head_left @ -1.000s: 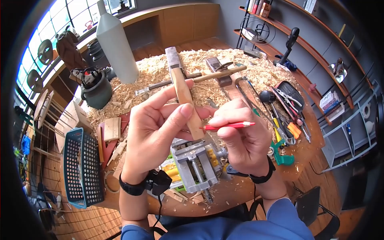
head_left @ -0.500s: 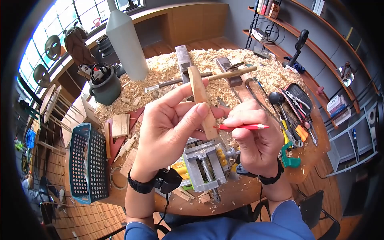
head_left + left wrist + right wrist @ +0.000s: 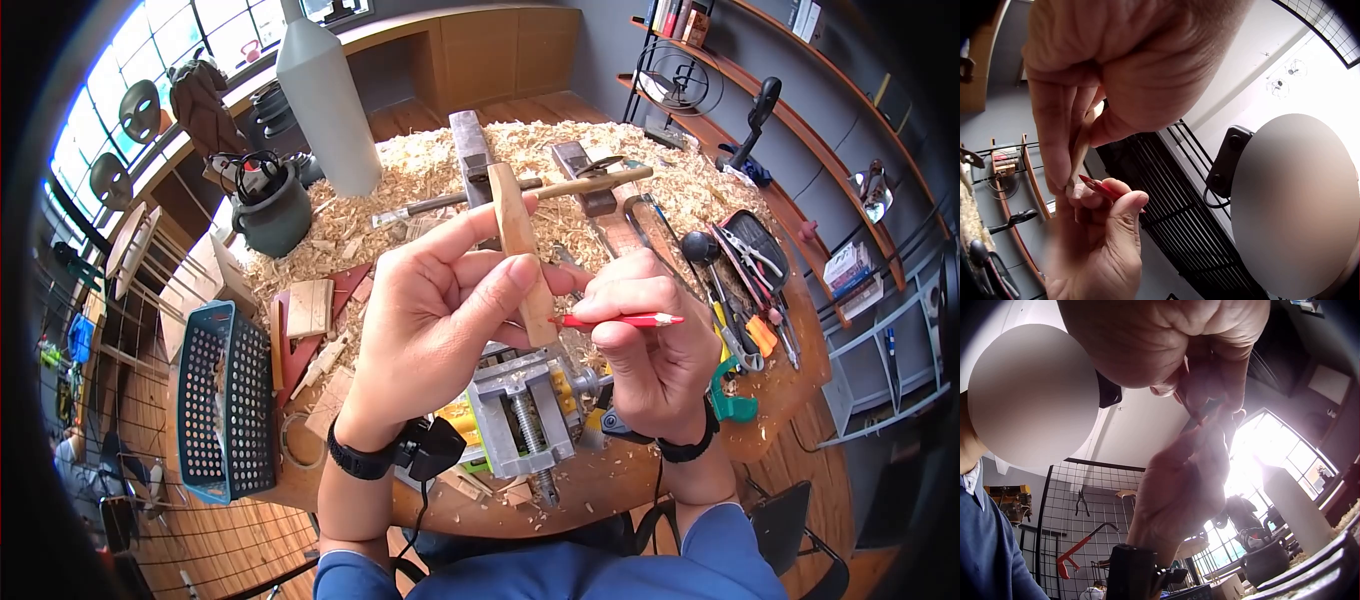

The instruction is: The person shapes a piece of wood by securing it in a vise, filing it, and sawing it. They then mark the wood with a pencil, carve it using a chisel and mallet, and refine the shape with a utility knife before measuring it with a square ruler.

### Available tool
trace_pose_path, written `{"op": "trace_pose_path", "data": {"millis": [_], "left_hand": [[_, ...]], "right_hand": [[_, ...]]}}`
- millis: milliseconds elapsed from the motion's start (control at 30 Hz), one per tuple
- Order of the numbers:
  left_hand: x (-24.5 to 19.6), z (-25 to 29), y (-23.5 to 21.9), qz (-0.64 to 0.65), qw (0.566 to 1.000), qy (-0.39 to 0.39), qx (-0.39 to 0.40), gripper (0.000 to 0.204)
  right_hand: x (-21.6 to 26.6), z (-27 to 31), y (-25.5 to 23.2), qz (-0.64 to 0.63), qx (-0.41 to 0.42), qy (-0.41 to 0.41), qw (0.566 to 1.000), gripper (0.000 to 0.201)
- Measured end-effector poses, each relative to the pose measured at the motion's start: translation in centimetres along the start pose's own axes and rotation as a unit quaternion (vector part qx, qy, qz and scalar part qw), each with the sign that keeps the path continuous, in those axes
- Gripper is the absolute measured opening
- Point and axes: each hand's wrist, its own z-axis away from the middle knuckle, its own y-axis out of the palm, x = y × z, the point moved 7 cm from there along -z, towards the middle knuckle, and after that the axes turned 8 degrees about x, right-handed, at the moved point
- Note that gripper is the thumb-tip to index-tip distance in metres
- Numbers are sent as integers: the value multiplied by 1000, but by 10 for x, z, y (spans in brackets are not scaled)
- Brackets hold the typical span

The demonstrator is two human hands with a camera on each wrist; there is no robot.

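My left hand [image 3: 430, 325] holds a slim, pale wooden piece [image 3: 514, 225] between thumb and fingers, tilted up over the bench. My right hand [image 3: 655, 350] pinches a red pencil [image 3: 630, 321]. One end of the pencil is right at the lower part of the wood; its other, sharpened end points right. In the left wrist view the pencil [image 3: 1107, 190] has its tip close beside the end of the wooden piece [image 3: 1082, 147]. Below the hands stands a metal vise [image 3: 520, 405], partly covered by the left hand. In the right wrist view, fingers mostly hide wood and pencil.
Wood shavings [image 3: 420, 160] cover the back of the bench, around a wooden-handled tool [image 3: 600, 183]. A teal basket [image 3: 225, 400] and a dark pot [image 3: 272, 220] stand left, near a tall grey bottle [image 3: 335, 110]. Right lie pliers [image 3: 750, 250] and a green tool [image 3: 735, 395].
The head view has shifted, so hands and bench appear farther right in it. Both hands keep their grip on wood and pencil, with the pencil end staying at the wood's lower part.
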Motion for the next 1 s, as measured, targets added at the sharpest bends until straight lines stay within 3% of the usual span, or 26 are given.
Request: {"op": "trace_pose_path", "data": {"millis": [733, 833, 1000], "left_hand": [[0, -1, 0, 41, 999, -9, 3, 49], [-2, -1, -1, 29, 1000, -8, 0, 50], [2, -2, -1, 19, 1000, 10, -1, 49]], "right_hand": [[3, -2, 1, 3, 43, 4, 999, 18], [-1, 0, 2, -44, 34, 31, 998, 17], [-2, 3, 5, -115, -32, -10, 993, 16]]}}
